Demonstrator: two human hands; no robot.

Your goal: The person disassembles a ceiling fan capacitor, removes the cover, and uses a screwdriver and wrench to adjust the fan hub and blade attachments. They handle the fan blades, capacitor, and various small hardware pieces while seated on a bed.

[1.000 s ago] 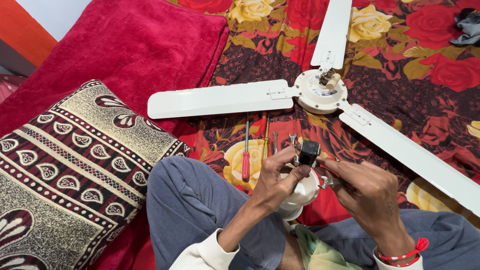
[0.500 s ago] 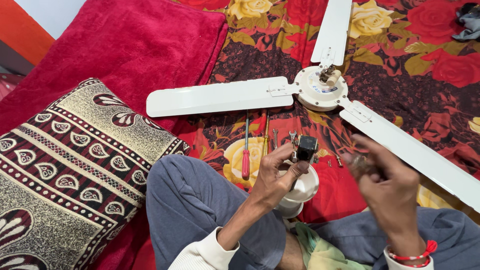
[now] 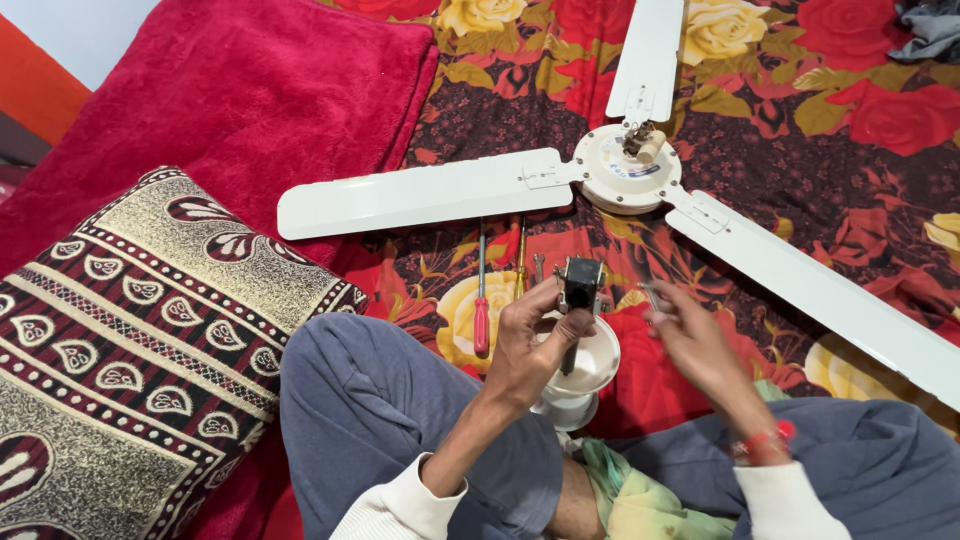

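My left hand [image 3: 532,343] grips a small dark metal bracket piece [image 3: 582,279] on a rod, held upright above a white fan canopy cup [image 3: 583,372] that rests between my knees. Just to the right, my right hand [image 3: 694,343] pinches a small thin metal part [image 3: 650,294] at its fingertips, blurred, close to the bracket but apart from it. A white three-blade ceiling fan [image 3: 626,166] lies flat on the floral bedsheet beyond my hands.
A red-handled screwdriver [image 3: 481,312] and a thinner tool [image 3: 520,256] lie on the floral sheet [image 3: 800,130] left of my hands. A patterned cushion [image 3: 130,330] and red pillow [image 3: 230,100] sit at left. Grey cloth [image 3: 935,30] lies top right.
My right hand drew away from the bracket to the right, then came back toward it with a small part. The left hand kept its hold and shifted slightly.
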